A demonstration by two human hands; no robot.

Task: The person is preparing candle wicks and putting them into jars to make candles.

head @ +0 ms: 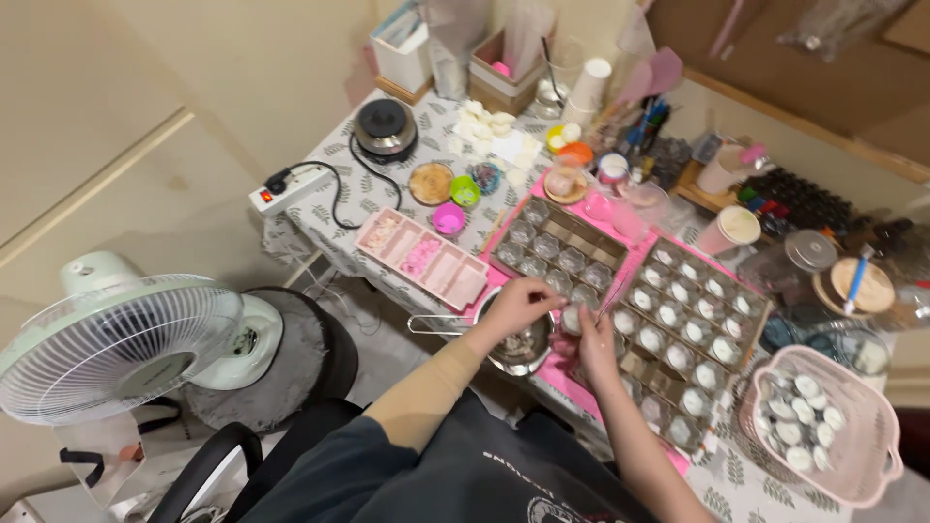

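Note:
My left hand (518, 305) hovers over a small metal saucepan (528, 351) at the table's near edge. Its fingers are bent together, and I cannot see whether they pinch anything. Just to the right, my right hand (593, 341) grips a small clear cup (572, 318) next to the pan, and a thin stick (609, 301) pokes up from its fingers. Behind the hands, a cardboard tray (572, 230) holds rows of empty clear cups. To its right, a second tray (754, 312) holds cups filled with white wax.
A pink basket (872, 455) of filled cups sits at the right. A pink silicone mould (421, 257), a power strip (291, 189), a small hot plate (385, 126) and several jars and cups crowd the table. A fan (116, 349) and chair stand at the left.

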